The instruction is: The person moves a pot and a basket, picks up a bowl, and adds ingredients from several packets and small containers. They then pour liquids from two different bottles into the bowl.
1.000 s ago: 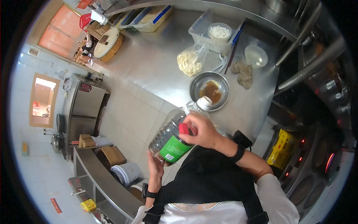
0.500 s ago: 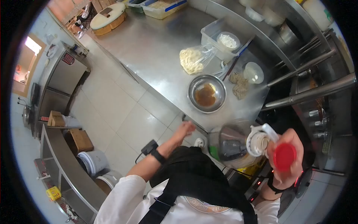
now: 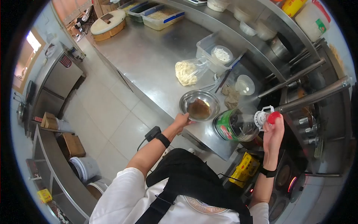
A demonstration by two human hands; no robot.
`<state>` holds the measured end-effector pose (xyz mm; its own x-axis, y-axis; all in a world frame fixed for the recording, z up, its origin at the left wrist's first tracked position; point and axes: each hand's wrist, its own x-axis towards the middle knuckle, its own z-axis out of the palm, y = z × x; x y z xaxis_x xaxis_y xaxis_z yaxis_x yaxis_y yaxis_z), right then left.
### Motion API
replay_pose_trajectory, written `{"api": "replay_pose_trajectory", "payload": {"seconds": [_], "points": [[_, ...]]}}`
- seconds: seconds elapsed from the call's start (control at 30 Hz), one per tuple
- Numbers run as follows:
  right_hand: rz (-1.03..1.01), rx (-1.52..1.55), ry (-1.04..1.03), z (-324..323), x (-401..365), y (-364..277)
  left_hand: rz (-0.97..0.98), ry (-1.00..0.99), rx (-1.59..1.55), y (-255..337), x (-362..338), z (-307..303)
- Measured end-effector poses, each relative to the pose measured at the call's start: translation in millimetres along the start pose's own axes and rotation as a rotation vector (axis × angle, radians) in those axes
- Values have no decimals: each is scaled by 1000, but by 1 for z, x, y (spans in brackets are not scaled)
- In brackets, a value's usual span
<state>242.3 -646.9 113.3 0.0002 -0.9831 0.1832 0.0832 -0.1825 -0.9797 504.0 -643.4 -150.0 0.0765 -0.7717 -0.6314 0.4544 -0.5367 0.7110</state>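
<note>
My left hand (image 3: 182, 122) is at the near rim of a steel bowl (image 3: 213, 98), its fingers closed on the edge. Brown liquid (image 3: 198, 109) pools in the bowl's bottom. To the right stands a large clear jug (image 3: 242, 127) with a green label and dark contents, at the counter's corner. My right hand (image 3: 274, 132) is closed around a red cap (image 3: 274, 117) at the jug's white neck, beside its white carrying handle (image 3: 265, 108).
Behind the bowl lie a plastic bag of pale food (image 3: 186, 73), a clear bin (image 3: 204, 48) holding a small tub, a crumpled cloth (image 3: 232, 98) and a round clear container (image 3: 245, 85). A stove (image 3: 283, 175) with a glowing red ring is at lower right. A yellow package (image 3: 244, 168) lies below the counter corner.
The jug has gone from in front of me onto the counter corner, beside the bowl. My left hand has moved up to the bowl's rim; my right hand has brought the red cap to the neck.
</note>
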Motion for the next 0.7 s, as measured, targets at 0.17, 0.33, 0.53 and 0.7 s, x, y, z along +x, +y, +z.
{"api": "replay_pose_trajectory", "payload": {"seconds": [0.17, 0.33, 0.53, 0.7], "points": [[83, -138, -219, -1, 5, -9, 19, -30, 15, 29, -55, -1], [-162, -975, -205, -18, 23, -39, 143, -26, 22, 32, -83, -7], [-186, -1045, -488, -36, 50, -19, 250, 61, 47, 26, -108, -16], [-282, -965, -714, -34, 55, -28, 257, 85, -3, 20, -108, -36]]}}
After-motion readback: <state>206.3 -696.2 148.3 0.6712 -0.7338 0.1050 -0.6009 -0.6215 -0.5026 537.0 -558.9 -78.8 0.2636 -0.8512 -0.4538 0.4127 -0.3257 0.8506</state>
